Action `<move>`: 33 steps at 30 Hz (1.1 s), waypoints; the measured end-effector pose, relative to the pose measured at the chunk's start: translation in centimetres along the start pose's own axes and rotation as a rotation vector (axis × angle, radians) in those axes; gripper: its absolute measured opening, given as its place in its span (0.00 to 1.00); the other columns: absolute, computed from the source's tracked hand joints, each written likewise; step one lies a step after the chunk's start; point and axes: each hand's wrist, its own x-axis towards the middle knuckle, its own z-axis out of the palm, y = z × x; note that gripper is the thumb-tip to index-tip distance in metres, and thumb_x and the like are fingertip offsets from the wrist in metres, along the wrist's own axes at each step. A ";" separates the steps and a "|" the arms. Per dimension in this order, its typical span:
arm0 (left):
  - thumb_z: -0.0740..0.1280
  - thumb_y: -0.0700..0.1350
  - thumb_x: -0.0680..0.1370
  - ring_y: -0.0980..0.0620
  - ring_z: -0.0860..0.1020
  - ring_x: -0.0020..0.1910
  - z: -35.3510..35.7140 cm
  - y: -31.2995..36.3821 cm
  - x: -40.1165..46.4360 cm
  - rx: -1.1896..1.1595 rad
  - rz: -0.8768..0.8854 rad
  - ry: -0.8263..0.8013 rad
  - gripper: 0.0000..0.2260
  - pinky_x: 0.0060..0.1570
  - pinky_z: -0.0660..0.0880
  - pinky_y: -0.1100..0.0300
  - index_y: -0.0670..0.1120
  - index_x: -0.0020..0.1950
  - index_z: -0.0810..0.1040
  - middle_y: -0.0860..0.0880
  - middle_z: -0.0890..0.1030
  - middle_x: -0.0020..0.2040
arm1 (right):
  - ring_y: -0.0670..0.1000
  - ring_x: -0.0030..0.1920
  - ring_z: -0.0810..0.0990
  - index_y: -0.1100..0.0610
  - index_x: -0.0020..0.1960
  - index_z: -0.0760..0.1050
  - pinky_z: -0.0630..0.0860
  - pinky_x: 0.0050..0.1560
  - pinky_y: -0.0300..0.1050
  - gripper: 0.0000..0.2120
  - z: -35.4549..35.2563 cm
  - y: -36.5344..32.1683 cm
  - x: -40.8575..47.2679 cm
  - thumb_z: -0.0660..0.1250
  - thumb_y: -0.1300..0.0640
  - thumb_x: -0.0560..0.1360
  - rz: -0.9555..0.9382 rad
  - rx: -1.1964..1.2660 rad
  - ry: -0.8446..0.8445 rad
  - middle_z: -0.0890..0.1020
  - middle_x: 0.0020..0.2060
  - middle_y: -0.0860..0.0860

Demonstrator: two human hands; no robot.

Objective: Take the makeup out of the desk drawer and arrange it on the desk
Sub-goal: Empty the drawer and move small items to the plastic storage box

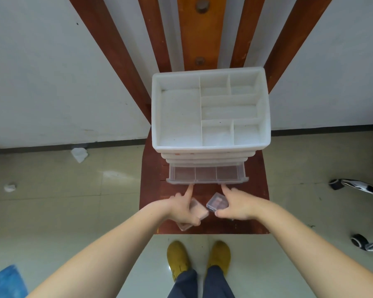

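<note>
Seen from my remote feed: both hands work at the clear bottom drawer [206, 174] of a white plastic organiser [210, 108] standing on a dark red wooden counter [252, 203]. The drawer is pulled toward the near edge, and its three compartments look empty, which suggests the makeup has already come out. The left hand [184, 208] curls around a small clear makeup case [199, 211] with a pinkish fill; a second clear case [184, 227] shows just beneath that hand, and I cannot tell whether it is held or lying on the counter. The right hand [238, 206] pinches another clear makeup case [216, 203] between thumb and bent fingers. Each hand stretches its index finger forward to the drawer front, left fingertip [190, 188] and right fingertip [224, 187] touching or nearly touching it, most likely so the drawer can be pushed shut without setting the cases down. The organiser's open top tray is bare. Arranging the cases on the near counter appears not yet done. Crumpled paper [79, 154] lies on the floor at far left.
</note>
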 end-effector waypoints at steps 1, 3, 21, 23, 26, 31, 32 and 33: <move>0.70 0.56 0.71 0.37 0.61 0.70 -0.5 0.1 0.5 0.005 -0.004 0.039 0.52 0.69 0.62 0.48 0.51 0.75 0.31 0.36 0.59 0.72 | 0.57 0.65 0.69 0.56 0.77 0.42 0.69 0.64 0.46 0.47 -0.5 0.1 0.6 0.67 0.42 0.70 -0.005 -0.019 0.048 0.66 0.68 0.58; 0.71 0.55 0.71 0.36 0.57 0.72 -1.8 0.3 1.4 -0.011 -0.003 0.109 0.52 0.70 0.60 0.47 0.52 0.75 0.30 0.37 0.58 0.72 | 0.60 0.69 0.65 0.54 0.77 0.44 0.67 0.67 0.49 0.46 -1.7 0.3 1.8 0.67 0.42 0.70 0.001 -0.039 0.147 0.65 0.69 0.60; 0.69 0.51 0.71 0.43 0.61 0.66 0.8 -2.2 -17.2 0.032 0.077 0.686 0.39 0.58 0.72 0.49 0.49 0.76 0.51 0.43 0.62 0.65 | 0.57 0.65 0.65 0.56 0.67 0.62 0.72 0.56 0.49 0.26 -1.6 -9.9 -12.4 0.67 0.50 0.74 -0.350 -0.538 0.480 0.66 0.63 0.56; 0.69 0.51 0.72 0.43 0.60 0.66 2.5 -2.4 -20.4 -0.031 0.035 0.749 0.38 0.58 0.72 0.49 0.50 0.76 0.51 0.43 0.62 0.66 | 0.57 0.66 0.64 0.56 0.67 0.63 0.70 0.58 0.48 0.26 -0.8 -12.3 -14.4 0.67 0.50 0.73 -0.433 -0.599 0.490 0.65 0.65 0.56; 0.68 0.52 0.72 0.43 0.59 0.67 6.2 -2.8 -24.5 -0.157 -0.045 0.850 0.38 0.61 0.70 0.50 0.50 0.76 0.51 0.43 0.61 0.67 | 0.57 0.67 0.63 0.56 0.68 0.62 0.69 0.60 0.47 0.27 0.9 -15.3 -16.8 0.67 0.51 0.73 -0.594 -0.723 0.465 0.65 0.67 0.56; 0.67 0.51 0.71 0.43 0.58 0.69 17.8 -3.4 -29.5 -0.482 -0.303 0.944 0.37 0.63 0.70 0.50 0.52 0.76 0.52 0.44 0.60 0.67 | 0.57 0.66 0.64 0.56 0.67 0.62 0.69 0.59 0.47 0.27 6.3 -18.5 -19.5 0.66 0.50 0.72 -0.820 -0.989 0.298 0.65 0.66 0.55; 0.67 0.50 0.71 0.43 0.58 0.69 20.4 -3.3 -30.5 -0.541 -0.360 0.951 0.37 0.64 0.69 0.50 0.52 0.76 0.51 0.44 0.60 0.67 | 0.57 0.66 0.64 0.56 0.67 0.62 0.70 0.58 0.47 0.27 7.6 -19.0 -20.1 0.66 0.50 0.72 -0.861 -1.043 0.262 0.65 0.66 0.55; 0.67 0.51 0.71 0.43 0.58 0.70 22.9 -3.2 -31.6 -0.601 -0.420 0.962 0.38 0.64 0.68 0.51 0.52 0.76 0.51 0.44 0.59 0.68 | 0.57 0.66 0.64 0.56 0.67 0.62 0.71 0.57 0.48 0.26 9.0 -19.6 -20.7 0.66 0.50 0.72 -0.906 -1.099 0.230 0.65 0.65 0.55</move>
